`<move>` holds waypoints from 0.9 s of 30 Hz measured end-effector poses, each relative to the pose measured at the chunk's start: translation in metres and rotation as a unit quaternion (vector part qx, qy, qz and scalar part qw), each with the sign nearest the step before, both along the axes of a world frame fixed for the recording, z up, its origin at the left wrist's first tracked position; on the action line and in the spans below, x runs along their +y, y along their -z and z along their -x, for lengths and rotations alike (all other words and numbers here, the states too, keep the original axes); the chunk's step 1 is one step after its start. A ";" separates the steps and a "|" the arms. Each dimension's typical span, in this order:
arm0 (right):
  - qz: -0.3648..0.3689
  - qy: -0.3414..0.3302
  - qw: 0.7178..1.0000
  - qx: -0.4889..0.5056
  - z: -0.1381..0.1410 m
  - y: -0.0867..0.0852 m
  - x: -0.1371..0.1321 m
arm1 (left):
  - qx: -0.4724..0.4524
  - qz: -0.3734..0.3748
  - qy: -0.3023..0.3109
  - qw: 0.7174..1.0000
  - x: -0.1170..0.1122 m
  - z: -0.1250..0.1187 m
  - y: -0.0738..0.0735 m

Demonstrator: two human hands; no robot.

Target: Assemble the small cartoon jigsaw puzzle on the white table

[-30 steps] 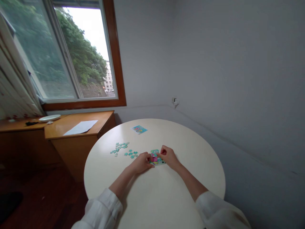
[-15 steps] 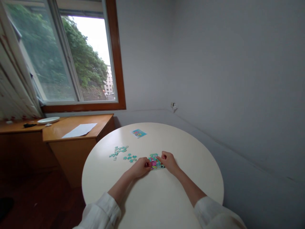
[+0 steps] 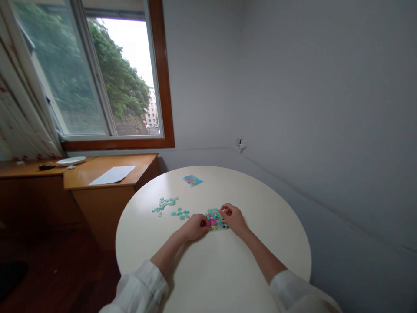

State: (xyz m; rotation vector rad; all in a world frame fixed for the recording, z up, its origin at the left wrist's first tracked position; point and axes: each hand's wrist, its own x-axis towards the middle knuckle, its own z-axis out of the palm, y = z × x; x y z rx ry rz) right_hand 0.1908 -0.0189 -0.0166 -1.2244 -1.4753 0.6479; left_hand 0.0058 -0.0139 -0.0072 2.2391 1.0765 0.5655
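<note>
Head view. My left hand [image 3: 195, 227] and right hand [image 3: 235, 219] flank the assembled puzzle patch [image 3: 215, 218], which lies flat near the middle of the round white table [image 3: 211, 274]. The left hand is curled, its fingertips against the patch's left edge. The right hand is bent over the far right corner, fingertips on the patch. I cannot tell whether either hand pinches a separate piece.

Surroundings: two clusters of loose teal pieces [image 3: 167, 203] lie on the table to the left of the patch, the nearer cluster just beside my left hand. A small picture card [image 3: 192, 180] lies well apart, toward the far rim. Nothing stands between the hands and the patch; my forearms cross the near half of the table.

Beyond the table, a wooden desk [image 3: 143, 163] under the window [image 3: 124, 78] carries a sheet of paper [image 3: 112, 174].

Containers: a white plate [image 3: 71, 161] rests on the desk's far left; its contents are too small to make out.
</note>
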 end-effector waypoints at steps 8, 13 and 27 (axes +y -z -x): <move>0.003 -0.003 1.000 0.007 -0.002 0.001 0.001 | -0.001 0.005 -0.002 1.000 -0.002 0.000 -0.003; -0.007 0.004 1.000 -0.004 -0.002 0.000 0.001 | 0.001 -0.003 -0.004 1.000 -0.005 0.000 -0.007; 0.003 0.033 0.999 -0.010 0.001 -0.002 -0.003 | -0.027 -0.056 -0.063 0.996 -0.002 0.000 -0.008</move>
